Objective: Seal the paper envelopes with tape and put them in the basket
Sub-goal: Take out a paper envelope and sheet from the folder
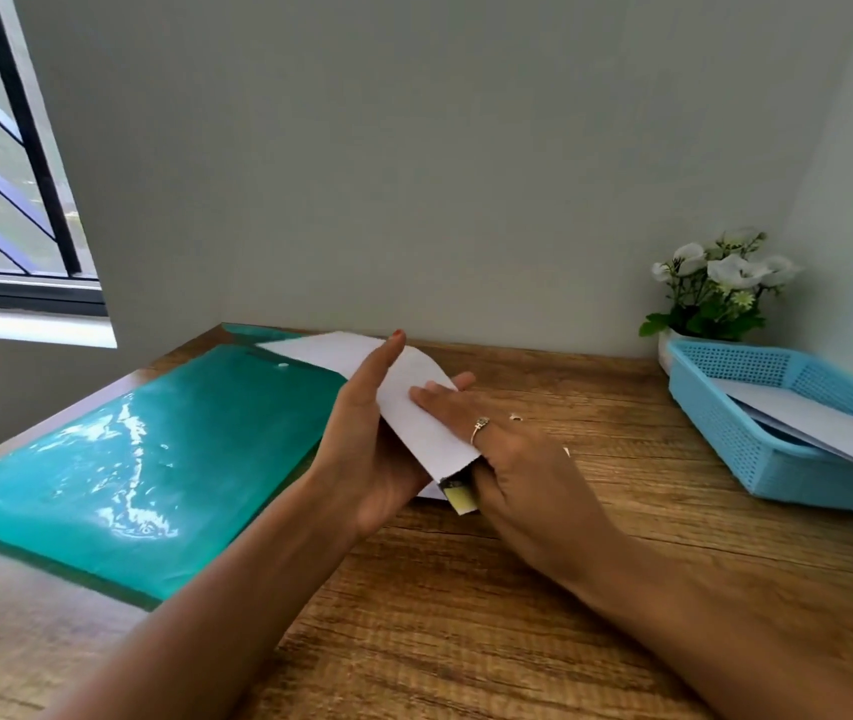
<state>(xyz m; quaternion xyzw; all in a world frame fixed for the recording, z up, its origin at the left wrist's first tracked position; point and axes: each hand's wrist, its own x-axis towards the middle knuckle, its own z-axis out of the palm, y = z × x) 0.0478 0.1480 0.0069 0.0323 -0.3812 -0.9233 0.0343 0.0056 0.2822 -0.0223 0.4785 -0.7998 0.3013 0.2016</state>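
We hold 1 white envelope [408, 402] above the bench [543, 589], tilted so its near end points back toward us. Our left hand [362, 449] cradles it from the side and below, fingers [388, 350] fairly straight along its far edge with the thumb hidden behind the paper, which steadies it. Our right hand [507, 459] lies on top, fingers [440, 400] flat against the paper, apparently pressing the flap down. A yellowish strip [460, 498], probably tape or its backing, sticks out at the near end by the right thumb, so we judge the sealing is in hand, not finished. The blue basket [725, 439] sits well apart at the right, already holding white envelopes [809, 423]. A glossy green mat [154, 449] covers the bench's left side, beside the work.
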